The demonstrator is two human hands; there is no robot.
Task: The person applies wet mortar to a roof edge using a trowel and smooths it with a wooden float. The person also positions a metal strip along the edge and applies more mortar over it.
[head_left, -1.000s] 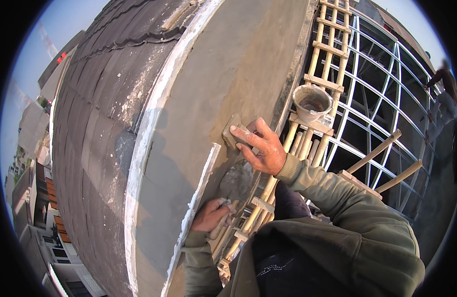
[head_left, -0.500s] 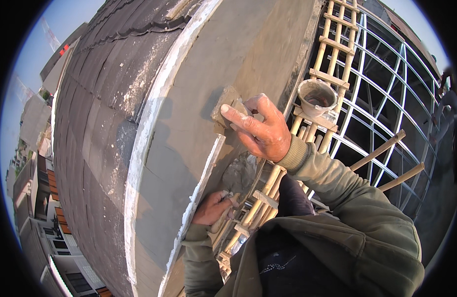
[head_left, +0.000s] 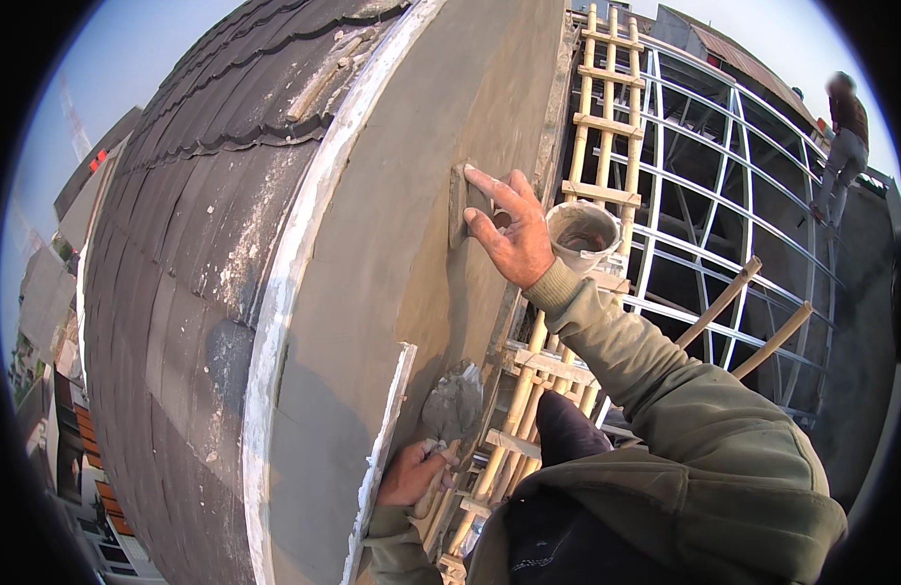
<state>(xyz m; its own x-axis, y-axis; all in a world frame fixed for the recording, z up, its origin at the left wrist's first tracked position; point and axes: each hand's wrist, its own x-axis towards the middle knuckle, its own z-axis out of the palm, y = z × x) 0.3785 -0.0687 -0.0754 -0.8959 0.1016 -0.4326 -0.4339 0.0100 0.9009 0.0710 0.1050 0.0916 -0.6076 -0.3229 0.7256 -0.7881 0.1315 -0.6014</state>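
My right hand grips a small flat float, its face against the grey plastered strip. Lower down, my left hand is closed on the handle of a trowel whose blade is coated in grey mortar. Just left of that hand lies a long straight bar with a white, crusted edge, along the plaster. A bucket with grey mix inside stands on the bamboo scaffold to the right of my right hand.
Dark roof tiles and a white edge band run on the left. On the right are bamboo rungs, two jutting poles and an open metal grid over darkness. Another person is up at the far right.
My right hand and float have moved up along the plaster strip, and the float now appears more upright. The view has shifted, showing more of the other person. My left hand still grips the trowel.
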